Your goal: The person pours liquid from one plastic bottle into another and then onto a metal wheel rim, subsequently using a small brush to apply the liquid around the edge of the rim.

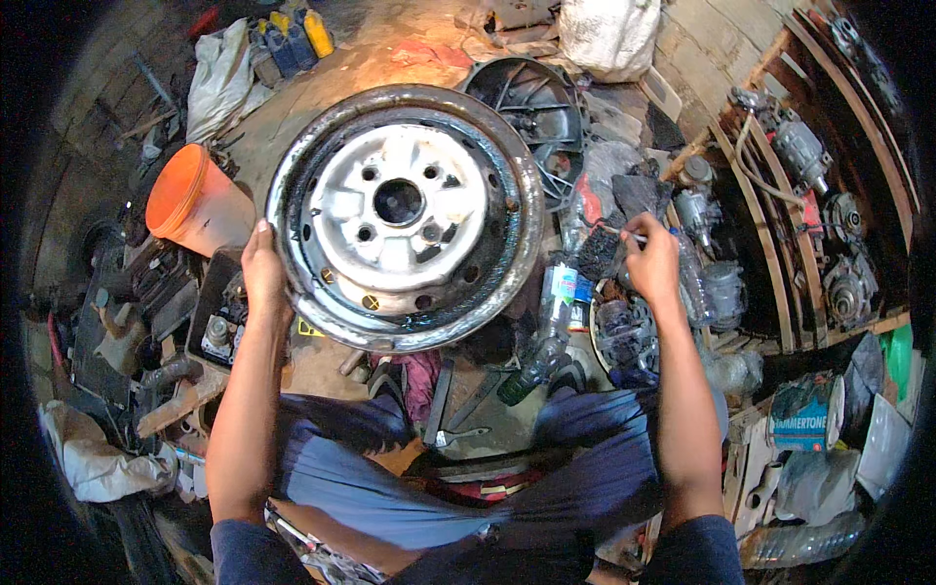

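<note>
We see round steel wheel rim [405, 216], dark grimy outer ring, white painted centre, propped upright at 12 o'clock. Left hand [263, 276] closed over rim edge at its 8 o'clock, seemingly steadying it. Right hand [651, 261] at 3 o'clock, fingers pinched on thin stick-like tool [627, 234] above dark pad [598, 253]. Orange plastic bucket [195, 200] at 10 o'clock.

Warm light at top centre, dim edges, black fisheye rim, sharp centre
</note>
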A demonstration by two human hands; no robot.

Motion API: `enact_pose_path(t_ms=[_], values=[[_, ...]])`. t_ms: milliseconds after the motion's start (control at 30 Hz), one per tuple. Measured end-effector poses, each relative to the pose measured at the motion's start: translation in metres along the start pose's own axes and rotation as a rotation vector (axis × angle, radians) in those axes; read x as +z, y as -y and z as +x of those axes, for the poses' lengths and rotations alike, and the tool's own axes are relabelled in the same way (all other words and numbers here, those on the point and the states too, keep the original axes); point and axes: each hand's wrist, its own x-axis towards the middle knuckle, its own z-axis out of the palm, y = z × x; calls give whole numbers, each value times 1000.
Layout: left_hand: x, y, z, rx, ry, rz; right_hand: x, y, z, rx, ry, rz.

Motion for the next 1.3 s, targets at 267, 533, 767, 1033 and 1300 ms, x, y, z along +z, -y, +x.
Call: enact_pose_path(t_ms=[267, 533, 767, 1033, 1300], values=[[3, 7, -26, 25, -75, -148, -23, 67, 9, 175, -71, 755], [8, 22, -52, 28, -155, -257, -15, 115, 5, 76, 103, 896], [7, 23, -60, -21, -116, -313, 6, 136, 7, -293, 147, 372], [-6, -7, -18, -171, 45, -283, 8, 144, -2, -349, 290, 270], [-2, -24, 9, -119, 159, -209, 10, 134, -26, -184, 432, 539]])
